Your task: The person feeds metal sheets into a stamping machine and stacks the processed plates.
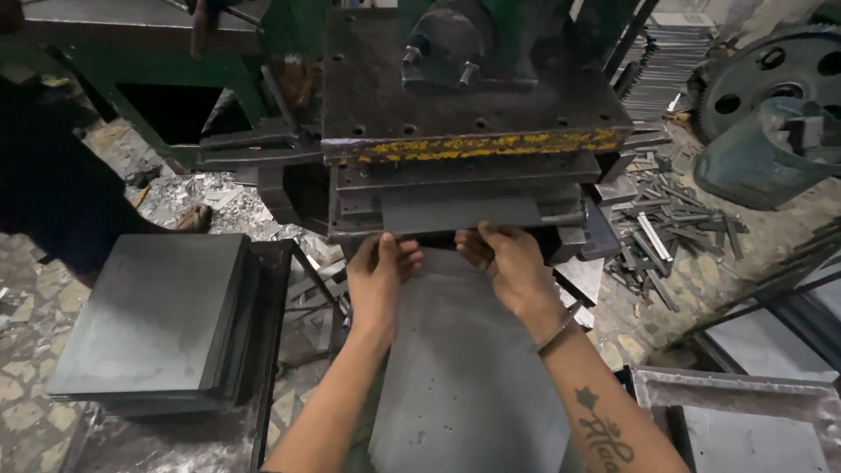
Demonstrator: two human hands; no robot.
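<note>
A grey metal sheet (464, 368) lies in front of me, its far edge at the slot of a dark press machine (464, 114). My left hand (381, 280) rests on the sheet's far left part, fingers curled over its edge. My right hand (508, 263) grips the sheet's far right part next to the press die (464, 210), with a thin bracelet on the wrist. Both hands hold the sheet just under the die opening.
A stack of grey sheets (149, 320) sits on a stand at the left. Metal scrap strips (666, 232) litter the floor at the right, near a large gear wheel (771, 79). A metal tray (745, 412) lies at lower right. Another person's foot (193, 219) shows at left.
</note>
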